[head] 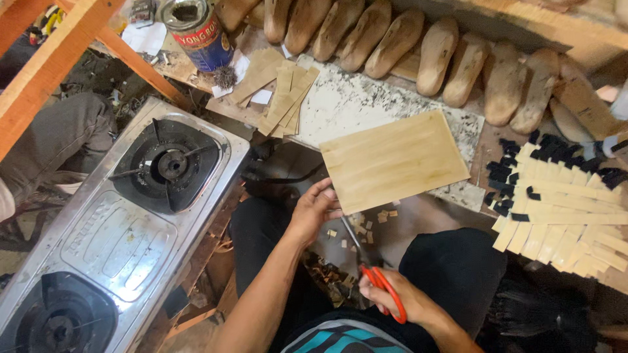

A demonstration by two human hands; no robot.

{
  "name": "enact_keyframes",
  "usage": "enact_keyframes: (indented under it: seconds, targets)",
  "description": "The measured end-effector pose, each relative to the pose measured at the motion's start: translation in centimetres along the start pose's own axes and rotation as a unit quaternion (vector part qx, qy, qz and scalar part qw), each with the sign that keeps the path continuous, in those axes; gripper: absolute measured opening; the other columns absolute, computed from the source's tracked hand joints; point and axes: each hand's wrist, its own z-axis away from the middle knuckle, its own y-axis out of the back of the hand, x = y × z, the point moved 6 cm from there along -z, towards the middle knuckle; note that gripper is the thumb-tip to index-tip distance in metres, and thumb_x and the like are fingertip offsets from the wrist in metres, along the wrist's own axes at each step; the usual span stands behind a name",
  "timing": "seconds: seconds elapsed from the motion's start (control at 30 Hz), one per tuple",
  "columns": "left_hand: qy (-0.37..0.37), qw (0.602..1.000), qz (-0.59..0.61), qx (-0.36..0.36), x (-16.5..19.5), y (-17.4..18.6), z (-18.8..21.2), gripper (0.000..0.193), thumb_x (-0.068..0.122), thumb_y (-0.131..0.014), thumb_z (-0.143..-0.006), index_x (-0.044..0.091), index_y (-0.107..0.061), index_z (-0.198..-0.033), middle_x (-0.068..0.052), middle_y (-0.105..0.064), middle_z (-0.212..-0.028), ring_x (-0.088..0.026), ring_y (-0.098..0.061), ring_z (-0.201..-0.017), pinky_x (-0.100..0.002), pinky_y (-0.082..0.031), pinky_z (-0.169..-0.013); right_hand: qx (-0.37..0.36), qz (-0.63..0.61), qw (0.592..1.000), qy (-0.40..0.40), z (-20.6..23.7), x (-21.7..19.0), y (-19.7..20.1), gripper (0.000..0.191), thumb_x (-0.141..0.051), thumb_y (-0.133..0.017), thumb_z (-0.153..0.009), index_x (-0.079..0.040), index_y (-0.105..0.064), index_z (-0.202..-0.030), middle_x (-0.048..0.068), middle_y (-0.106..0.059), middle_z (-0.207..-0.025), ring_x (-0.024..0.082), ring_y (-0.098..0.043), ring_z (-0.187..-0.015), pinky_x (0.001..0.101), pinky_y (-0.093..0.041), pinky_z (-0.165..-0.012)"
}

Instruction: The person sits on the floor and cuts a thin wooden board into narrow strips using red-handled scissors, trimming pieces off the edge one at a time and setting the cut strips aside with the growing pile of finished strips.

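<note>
holding the near left corner of the tan sheet (pixel 394 160), my left hand (pixel 316 208) grasps it between thumb and fingers, so the sheet sticks out to the far right over the speckled board (pixel 340 101). my right hand (pixel 399 297) is nearer to me and closed through the orange handles of the scissors (pixel 369 261); their blades point far and meet the near edge of the sheet just beside my left thumb. small tan scraps (pixel 366 225) lie below the cut. at the far left stands a steel gas stove (pixel 124 222), and beyond it a tin can (pixel 195 33). far across the middle is a row of wooden shoe lasts (pixel 392 42). at the right lie cut tan strips (pixel 562 209) with black pieces.
</note>
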Motion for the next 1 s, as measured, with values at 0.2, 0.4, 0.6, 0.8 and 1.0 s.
enact_keyframes:
  seconds: [0.2,0.4,0.6,0.8,1.0]
  targets:
    - [-0.042,0.998,-0.053,0.012,-0.1,-1.0,0.3,0.068,-0.002,-0.067,-0.091,0.000,-0.038,-0.152,-0.006,-0.061,-0.104,-0.014,-0.064,-0.090,-0.030,-0.060,-0.076,0.080,0.016,0.996,-0.040,-0.1,3.5,0.3,0.030,-0.034,-0.065,-0.088,-0.006,-0.069,-0.098,0.002,-0.058,-0.061,0.013,-0.059,-0.050,0.0309,-0.049,-0.047]
    - [-0.047,0.997,-0.053,0.005,-1.1,-0.6,0.8,0.069,-0.003,-0.061,-0.092,0.002,-0.033,-0.155,-0.004,-0.058,-0.101,-0.012,-0.062,-0.086,-0.031,-0.063,-0.076,0.123,0.100,0.987,-0.038,-1.5,-0.2,0.6,0.035,-0.040,-0.066,-0.088,-0.005,-0.070,-0.092,0.002,-0.059,-0.057,0.014,-0.060,-0.048,0.0322,-0.048,-0.047]
    - [-0.044,0.997,-0.058,0.015,-1.4,-0.2,2.3,0.072,-0.002,-0.061,-0.095,0.002,-0.028,-0.158,-0.002,-0.056,-0.098,-0.011,-0.061,-0.085,-0.032,-0.063,-0.077,0.119,0.067,0.989,-0.049,-2.4,-1.8,-0.2,0.034,-0.039,-0.065,-0.086,-0.005,-0.067,-0.092,0.004,-0.057,-0.054,0.017,-0.058,-0.044,0.0340,-0.045,-0.043]
    - [-0.035,0.998,-0.058,0.016,-1.6,-0.1,2.9,0.072,-0.003,-0.060,-0.096,0.002,-0.026,-0.159,-0.003,-0.059,-0.097,-0.011,-0.062,-0.085,-0.030,-0.063,-0.078,0.107,0.090,0.989,-0.047,-2.6,-2.3,-0.6,0.034,-0.039,-0.064,-0.088,-0.005,-0.067,-0.091,0.003,-0.058,-0.056,0.016,-0.059,-0.045,0.0332,-0.046,-0.045]
    - [-0.035,0.998,-0.044,0.010,-2.1,-0.1,3.0,0.074,-0.003,-0.059,-0.095,0.003,-0.025,-0.160,-0.003,-0.058,-0.098,-0.010,-0.061,-0.086,-0.031,-0.063,-0.079,0.107,0.096,0.988,-0.059,-2.5,-2.3,-0.5,0.035,-0.040,-0.064,-0.087,-0.005,-0.067,-0.093,0.006,-0.059,-0.056,0.017,-0.059,-0.045,0.0336,-0.046,-0.046]
